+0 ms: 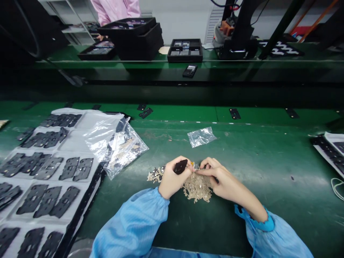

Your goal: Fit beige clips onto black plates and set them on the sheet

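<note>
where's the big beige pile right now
In the head view, the beige pile lies on the green table, just right of centre in the lower half, between the left hand and the right hand.

2 hands [170, 180] at beige parts pile [198, 190]

A single camera sits on the worker's head, facing forward and tipped down, so the two blue sleeves [137, 218] reach up from the bottom edge. The left hand [172, 181] and right hand [225, 181] lie near it, just below mid-view. The view is wide: it spans the green bench [268, 161], cuts off the parts tray [71, 141] at the left edge, and reaches the raised shelf [67, 53] and, well beyond, a pink-clad person [115, 9] cropped at the top. The upper left corner is too dark for me to read surely.
</note>
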`<state>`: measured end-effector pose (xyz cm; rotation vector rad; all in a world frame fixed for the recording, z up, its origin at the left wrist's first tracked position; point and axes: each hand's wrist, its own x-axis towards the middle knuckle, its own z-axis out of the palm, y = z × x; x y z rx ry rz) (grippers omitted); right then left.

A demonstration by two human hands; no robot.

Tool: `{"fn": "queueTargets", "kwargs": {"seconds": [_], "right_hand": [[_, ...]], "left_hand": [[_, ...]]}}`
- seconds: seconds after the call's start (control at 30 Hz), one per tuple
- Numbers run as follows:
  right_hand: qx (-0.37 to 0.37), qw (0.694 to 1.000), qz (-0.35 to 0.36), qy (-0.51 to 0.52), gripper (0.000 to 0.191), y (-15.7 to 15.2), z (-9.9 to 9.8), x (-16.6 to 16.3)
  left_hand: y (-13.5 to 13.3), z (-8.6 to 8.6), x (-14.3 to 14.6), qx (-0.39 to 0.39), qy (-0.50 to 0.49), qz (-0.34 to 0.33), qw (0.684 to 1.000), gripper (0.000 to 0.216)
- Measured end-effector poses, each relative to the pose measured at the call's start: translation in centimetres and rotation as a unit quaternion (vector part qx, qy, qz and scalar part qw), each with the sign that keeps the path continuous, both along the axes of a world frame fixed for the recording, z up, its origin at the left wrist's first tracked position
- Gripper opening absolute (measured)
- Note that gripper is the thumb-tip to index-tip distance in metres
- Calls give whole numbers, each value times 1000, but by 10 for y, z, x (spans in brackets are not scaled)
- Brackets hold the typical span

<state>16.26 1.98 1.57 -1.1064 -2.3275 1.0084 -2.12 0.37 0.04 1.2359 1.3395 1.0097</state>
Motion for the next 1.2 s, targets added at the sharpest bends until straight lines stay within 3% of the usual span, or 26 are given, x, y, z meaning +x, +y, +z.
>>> {"fn": "queueTargets", "kwargs": {"seconds": [0.1, 0.17, 0.23, 0.3, 0.4, 0.47, 0.57, 0.67, 0.9, 1.2], "right_hand": [[-64, 996, -40, 39, 35, 0, -1, 0], [-109, 991, -31, 69, 38, 0, 1, 1], [-115, 990, 2, 80, 43, 0, 4, 2], [-100, 992, 0, 82, 37, 0, 6, 2], [-146, 977, -107, 116, 14, 2, 4, -3], [-210, 949, -167, 167, 15, 2, 0, -8], [-268, 921, -180, 219, 20, 1, -2, -15], [-264, 919, -185, 229, 19, -1, -2, -18], [-219, 922, -205, 245, 17, -3, 0, -22], [-191, 944, -160, 217, 16, -9, -3, -24]], "left_hand": [[0, -1, -1, -7, 5, -13, 1000, 7], [0, -1, 0, -11, 3, -13, 1000, 6], [1, 0, 0, -17, -7, -9, 1000, 6], [1, 1, 0, -20, -15, -5, 1000, 7], [1, 1, 0, -14, -8, -14, 1000, 7], [0, 2, 1, -8, 0, -24, 1000, 6], [-1, 3, 3, -3, 5, -31, 999, 5], [-1, 4, 4, 15, 12, -29, 999, 7], [-6, 3, 5, 153, 69, 25, 985, 7], [-8, 0, 6, 134, 97, 19, 986, 10]]}}
